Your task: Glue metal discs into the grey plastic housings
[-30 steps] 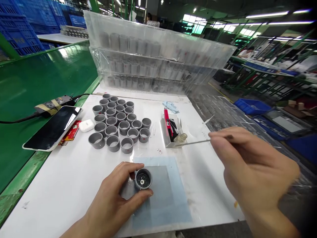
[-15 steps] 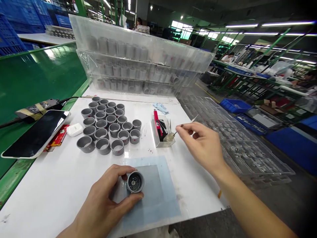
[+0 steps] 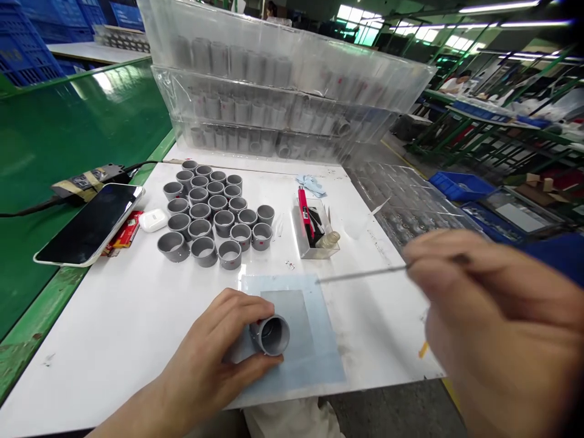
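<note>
My left hand (image 3: 232,340) grips a grey cylindrical cup (image 3: 276,336) between thumb and fingers, tilted with its open mouth toward the right. It is held over a blue sheet (image 3: 326,340) with a greyer square on it. Blurred and close to the camera, my right hand (image 3: 493,304) pinches a thin metal rod (image 3: 365,275) whose tip points left, apart from the cup. Between the hands and farther back stands a small clear box (image 3: 314,251) holding a red-handled tool (image 3: 305,210) and a little yellowish bottle (image 3: 329,239).
Several grey cups (image 3: 199,229) stand grouped at left. Beyond them rise stacked clear trays (image 3: 274,91) full of similar cups. A phone (image 3: 91,225), a white case (image 3: 153,219) and a power strip (image 3: 86,182) lie along the left edge. More clear trays (image 3: 387,194) are at right.
My right hand has moved from beside the small clear box toward the camera and right, drawing the rod away from the bottle. My left hand has tilted the cup toward the right.
</note>
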A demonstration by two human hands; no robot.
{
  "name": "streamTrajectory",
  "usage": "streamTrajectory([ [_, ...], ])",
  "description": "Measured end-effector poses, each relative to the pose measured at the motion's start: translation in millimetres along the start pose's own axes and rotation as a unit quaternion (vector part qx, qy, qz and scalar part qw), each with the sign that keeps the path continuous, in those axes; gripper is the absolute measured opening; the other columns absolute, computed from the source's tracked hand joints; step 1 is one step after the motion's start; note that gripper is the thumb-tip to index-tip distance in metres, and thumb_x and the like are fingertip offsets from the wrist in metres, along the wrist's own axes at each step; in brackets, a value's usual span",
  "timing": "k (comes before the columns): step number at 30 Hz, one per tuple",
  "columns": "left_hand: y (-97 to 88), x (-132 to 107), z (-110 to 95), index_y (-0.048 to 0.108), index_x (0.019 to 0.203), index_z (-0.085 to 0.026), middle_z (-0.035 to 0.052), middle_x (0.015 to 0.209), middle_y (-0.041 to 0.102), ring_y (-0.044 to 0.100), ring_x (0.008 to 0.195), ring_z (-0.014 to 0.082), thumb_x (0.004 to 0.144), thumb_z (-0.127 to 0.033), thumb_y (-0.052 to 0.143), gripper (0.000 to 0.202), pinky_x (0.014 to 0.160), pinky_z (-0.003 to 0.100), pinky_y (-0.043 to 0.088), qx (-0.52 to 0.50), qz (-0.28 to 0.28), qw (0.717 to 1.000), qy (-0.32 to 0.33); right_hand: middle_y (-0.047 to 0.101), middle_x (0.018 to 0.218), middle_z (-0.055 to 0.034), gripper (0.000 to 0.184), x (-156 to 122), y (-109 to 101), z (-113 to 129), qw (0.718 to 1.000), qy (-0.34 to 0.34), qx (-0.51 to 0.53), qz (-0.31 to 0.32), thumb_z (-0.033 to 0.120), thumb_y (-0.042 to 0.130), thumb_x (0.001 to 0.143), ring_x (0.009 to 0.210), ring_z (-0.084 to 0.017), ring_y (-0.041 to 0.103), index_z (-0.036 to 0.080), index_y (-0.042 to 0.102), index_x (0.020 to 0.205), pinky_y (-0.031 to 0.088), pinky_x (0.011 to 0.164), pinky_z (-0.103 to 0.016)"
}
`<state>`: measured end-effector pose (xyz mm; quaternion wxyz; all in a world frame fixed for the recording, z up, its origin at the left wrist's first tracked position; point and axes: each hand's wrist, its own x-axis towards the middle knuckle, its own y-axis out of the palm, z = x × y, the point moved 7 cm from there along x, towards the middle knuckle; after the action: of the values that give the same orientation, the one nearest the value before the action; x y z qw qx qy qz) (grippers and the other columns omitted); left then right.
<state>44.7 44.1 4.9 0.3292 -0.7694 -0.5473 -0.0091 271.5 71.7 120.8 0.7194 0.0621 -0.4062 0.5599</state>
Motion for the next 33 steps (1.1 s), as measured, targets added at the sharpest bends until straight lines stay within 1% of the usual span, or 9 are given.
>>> streamTrajectory([
  [3, -0.4, 0.6, -1.0, 0.053, 0.132, -0.029, 0.0056, 0.120, 0.069, 0.062, 0.111, 0.0227, 0.091, -0.014, 0.074, 0.048, 0.093, 0.036, 0.054, 0.005, 0.000, 1.000, 0.005, 0.070, 0.079, -0.0008, 0.019, -24.3, 33.6, 14.3, 0.988, -0.016, 0.068, 0.136, 0.008, 0.072, 0.087, 0.073, -0.015, 0.064, 0.024, 0.075, 0.096, 0.055, 0.064, -0.029],
  [6, 0.6, -0.8, 0.4, 0.053, 0.132, -0.030, 0.0058, 0.119, 0.069, 0.062, 0.111, 0.0237, 0.091, -0.015, 0.075, 0.049, 0.093, 0.038, 0.054, 0.004, 0.001, 1.000, 0.008, 0.070, 0.077, -0.0020, 0.020, -37.6, 58.0, 17.9, 0.977, -0.036, 0.092, 0.191, 0.003, 0.070, 0.084, 0.070, -0.014, 0.064, 0.018, 0.074, 0.096, 0.056, 0.064, -0.028],
  [8, 1.7, -2.2, 1.1, 0.053, 0.132, -0.029, 0.0060, 0.120, 0.068, 0.061, 0.112, 0.0237, 0.091, -0.016, 0.075, 0.049, 0.093, 0.038, 0.054, 0.003, 0.003, 1.000, 0.010, 0.071, 0.077, -0.0026, 0.018, -40.7, 66.5, 15.7, 0.974, -0.040, 0.093, 0.201, 0.003, 0.070, 0.083, 0.070, -0.013, 0.065, 0.016, 0.075, 0.095, 0.057, 0.067, -0.028],
  [11, 3.1, -3.4, 1.6, 0.053, 0.132, -0.029, 0.0057, 0.120, 0.067, 0.060, 0.112, 0.0230, 0.091, -0.015, 0.075, 0.048, 0.094, 0.037, 0.054, 0.006, 0.006, 1.000, 0.009, 0.071, 0.078, -0.0031, 0.015, -42.5, 70.8, 11.4, 0.973, -0.035, 0.096, 0.208, 0.005, 0.071, 0.084, 0.072, -0.013, 0.066, 0.015, 0.075, 0.095, 0.057, 0.069, -0.028],
  [25, 1.7, -1.2, 0.8, 0.053, 0.131, -0.029, 0.0054, 0.116, 0.068, 0.062, 0.108, 0.0229, 0.092, -0.017, 0.074, 0.046, 0.091, 0.037, 0.054, 0.006, 0.000, 1.000, 0.001, 0.071, 0.079, -0.0017, 0.017, -40.8, 66.0, 9.1, 0.972, -0.036, 0.079, 0.219, 0.005, 0.070, 0.086, 0.073, -0.015, 0.064, 0.019, 0.073, 0.096, 0.053, 0.068, -0.031],
  [27, 1.5, -1.3, 1.6, 0.053, 0.132, -0.029, 0.0051, 0.117, 0.068, 0.061, 0.109, 0.0225, 0.092, -0.017, 0.074, 0.046, 0.092, 0.036, 0.054, 0.005, -0.001, 1.000, -0.004, 0.071, 0.079, -0.0017, 0.018, -38.0, 59.6, 11.4, 0.973, -0.029, 0.091, 0.208, 0.005, 0.070, 0.086, 0.072, -0.015, 0.063, 0.019, 0.073, 0.096, 0.053, 0.067, -0.031],
  [29, 1.5, -1.8, 3.3, 0.053, 0.132, -0.029, 0.0048, 0.117, 0.068, 0.061, 0.110, 0.0223, 0.092, -0.017, 0.073, 0.047, 0.093, 0.036, 0.053, 0.007, -0.002, 1.000, -0.013, 0.070, 0.080, -0.0013, 0.021, -32.0, 48.5, 11.3, 0.980, -0.011, 0.100, 0.174, 0.004, 0.070, 0.086, 0.073, -0.015, 0.063, 0.021, 0.074, 0.098, 0.052, 0.066, -0.032],
  [31, 1.5, -2.7, 4.8, 0.053, 0.133, -0.030, 0.0044, 0.117, 0.068, 0.061, 0.110, 0.0222, 0.092, -0.018, 0.074, 0.047, 0.093, 0.035, 0.053, 0.007, -0.004, 1.000, -0.014, 0.068, 0.079, -0.0009, 0.025, -22.3, 32.0, 7.8, 0.990, -0.007, 0.101, 0.098, 0.004, 0.070, 0.086, 0.074, -0.017, 0.062, 0.024, 0.075, 0.099, 0.051, 0.065, -0.033],
  [33, 1.8, -3.9, 6.7, 0.053, 0.132, -0.031, 0.0036, 0.117, 0.069, 0.061, 0.110, 0.0220, 0.092, -0.019, 0.073, 0.047, 0.093, 0.035, 0.053, 0.007, -0.006, 1.000, -0.018, 0.068, 0.076, -0.0005, 0.027, -11.8, 13.1, 3.2, 0.994, -0.048, 0.095, -0.004, 0.004, 0.070, 0.085, 0.072, -0.019, 0.061, 0.027, 0.077, 0.097, 0.049, 0.063, -0.035],
])
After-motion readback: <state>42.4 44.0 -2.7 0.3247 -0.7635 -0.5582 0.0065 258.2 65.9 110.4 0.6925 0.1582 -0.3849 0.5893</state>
